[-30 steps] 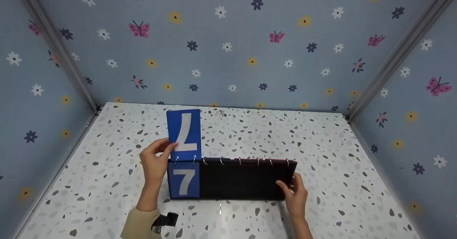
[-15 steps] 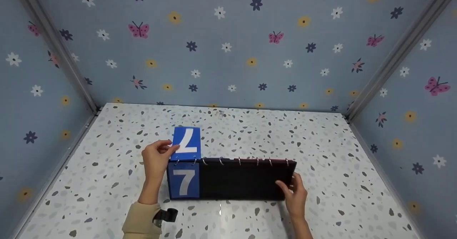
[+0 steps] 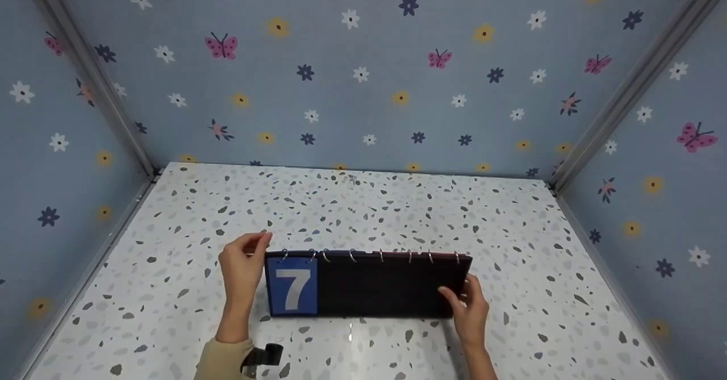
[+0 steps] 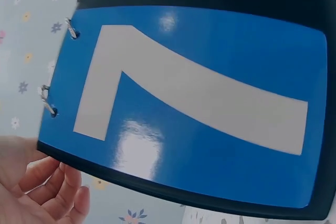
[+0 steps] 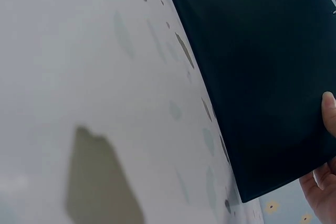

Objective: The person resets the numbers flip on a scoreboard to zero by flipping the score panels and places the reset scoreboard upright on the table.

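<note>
A black flip scoreboard [image 3: 386,286] stands tilted on the table, with metal rings along its top edge. Its leftmost card [image 3: 292,286] is blue with a white 7, which fills much of the left wrist view. My left hand [image 3: 239,263] is at the board's top left corner, thumb and forefinger tips close together. In the left wrist view its fingers [image 4: 65,187] curl beside the corner; the board hides the thumb tip, so any hold is unclear. My right hand [image 3: 472,312] grips the board's right end, thumb [image 5: 329,111] in front and fingers behind.
The speckled white table [image 3: 363,209] extends around the board. A blue flowered wall [image 3: 363,101] closes the back, with similar panels at both sides. A black strap [image 3: 267,354] sits at my left sleeve [image 3: 224,360].
The raised blue card with the upside-down 7 has dropped behind the board, out of sight. My left hand has shifted slightly left and down. The right hand keeps its grip.
</note>
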Tool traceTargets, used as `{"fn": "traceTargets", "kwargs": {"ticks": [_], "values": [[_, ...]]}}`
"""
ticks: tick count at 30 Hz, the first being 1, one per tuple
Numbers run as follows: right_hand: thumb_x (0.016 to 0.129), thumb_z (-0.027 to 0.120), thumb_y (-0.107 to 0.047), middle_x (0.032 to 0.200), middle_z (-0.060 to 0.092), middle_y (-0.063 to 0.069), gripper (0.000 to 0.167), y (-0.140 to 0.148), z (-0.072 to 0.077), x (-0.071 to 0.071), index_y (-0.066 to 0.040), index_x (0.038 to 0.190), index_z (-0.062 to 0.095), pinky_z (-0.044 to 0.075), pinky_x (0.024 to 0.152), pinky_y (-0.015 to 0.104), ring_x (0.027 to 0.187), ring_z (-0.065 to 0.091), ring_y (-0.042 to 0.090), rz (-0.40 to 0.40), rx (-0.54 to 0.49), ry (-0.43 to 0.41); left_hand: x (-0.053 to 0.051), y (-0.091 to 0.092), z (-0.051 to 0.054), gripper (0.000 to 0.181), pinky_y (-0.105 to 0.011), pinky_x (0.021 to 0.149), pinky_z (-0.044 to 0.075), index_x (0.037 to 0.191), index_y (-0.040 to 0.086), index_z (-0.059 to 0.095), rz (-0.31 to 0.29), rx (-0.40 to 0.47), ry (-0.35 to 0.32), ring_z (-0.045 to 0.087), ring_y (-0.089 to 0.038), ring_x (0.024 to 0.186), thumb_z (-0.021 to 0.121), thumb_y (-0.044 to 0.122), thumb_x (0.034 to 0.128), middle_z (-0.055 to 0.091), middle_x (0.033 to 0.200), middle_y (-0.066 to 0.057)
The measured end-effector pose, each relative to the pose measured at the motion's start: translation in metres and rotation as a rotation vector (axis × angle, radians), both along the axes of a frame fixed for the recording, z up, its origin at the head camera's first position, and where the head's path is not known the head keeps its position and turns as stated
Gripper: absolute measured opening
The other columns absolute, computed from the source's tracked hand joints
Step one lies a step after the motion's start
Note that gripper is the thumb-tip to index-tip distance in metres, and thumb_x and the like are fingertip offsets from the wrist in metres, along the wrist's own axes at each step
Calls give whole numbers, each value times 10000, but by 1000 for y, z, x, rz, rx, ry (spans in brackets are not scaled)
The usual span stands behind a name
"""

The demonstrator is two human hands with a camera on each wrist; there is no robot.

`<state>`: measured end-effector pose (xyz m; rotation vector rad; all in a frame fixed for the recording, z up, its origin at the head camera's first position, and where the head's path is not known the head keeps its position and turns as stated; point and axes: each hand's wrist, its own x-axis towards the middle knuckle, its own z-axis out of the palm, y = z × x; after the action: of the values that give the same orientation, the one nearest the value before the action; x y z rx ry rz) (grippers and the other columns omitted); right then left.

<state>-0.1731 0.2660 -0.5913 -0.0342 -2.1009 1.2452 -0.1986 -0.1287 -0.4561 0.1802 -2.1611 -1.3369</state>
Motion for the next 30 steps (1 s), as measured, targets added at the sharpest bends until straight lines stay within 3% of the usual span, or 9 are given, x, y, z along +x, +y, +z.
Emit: {"fn": "traceTargets", "kwargs": {"ticks": [8, 12, 15, 21, 25, 30], "values": [[725, 731, -247, 837, 621, -99, 418, -2, 1, 1, -291, 1095, 541, 471, 601, 226, 689, 584, 90, 13, -26, -2, 32, 9, -6, 107, -176, 584, 415, 874, -33, 647, 101, 21, 122, 547, -135, 704, 650, 41, 797, 616, 810, -105], [722, 736, -236, 828, 618, -109, 415, -1, 1, 1, -300, 1085, 546, 471, 602, 222, 684, 583, 92, 13, -44, 1, 45, 14, -10, 148, -174, 606, 418, 900, -37, 632, 108, 53, 115, 544, -123, 742, 672, 29, 773, 614, 851, -103], [719, 739, -212, 839, 621, -96, 420, -1, 2, 0, -285, 1087, 550, 470, 599, 216, 687, 582, 96, 16, -39, 12, 53, 19, -15, 187, -182, 628, 418, 916, -34, 624, 118, 78, 67, 552, -140, 768, 693, 23, 751, 612, 870, -106], [709, 744, -193, 839, 630, -80, 438, -1, 0, -1, -269, 1094, 548, 466, 601, 208, 697, 585, 96, 12, -26, 20, 60, 29, -26, 286, -277, 689, 443, 972, -50, 600, 111, 104, -9, 575, -237, 848, 720, 34, 726, 602, 917, -148], [702, 748, -200, 831, 624, -89, 444, 0, -2, -1, -284, 1090, 548, 468, 605, 210, 689, 582, 92, 3, -27, 9, 61, 32, -32, 350, -369, 719, 438, 1011, -54, 585, 102, 109, -40, 564, -261, 882, 735, 54, 714, 591, 937, -161], [695, 753, -189, 822, 624, -98, 442, 0, -3, -2, -285, 1080, 556, 471, 598, 214, 675, 584, 95, 7, -42, 14, 60, 35, -36, 379, -385, 719, 425, 1016, -49, 581, 106, 118, -51, 556, -256, 876, 752, 58, 694, 580, 932, -156]]}}
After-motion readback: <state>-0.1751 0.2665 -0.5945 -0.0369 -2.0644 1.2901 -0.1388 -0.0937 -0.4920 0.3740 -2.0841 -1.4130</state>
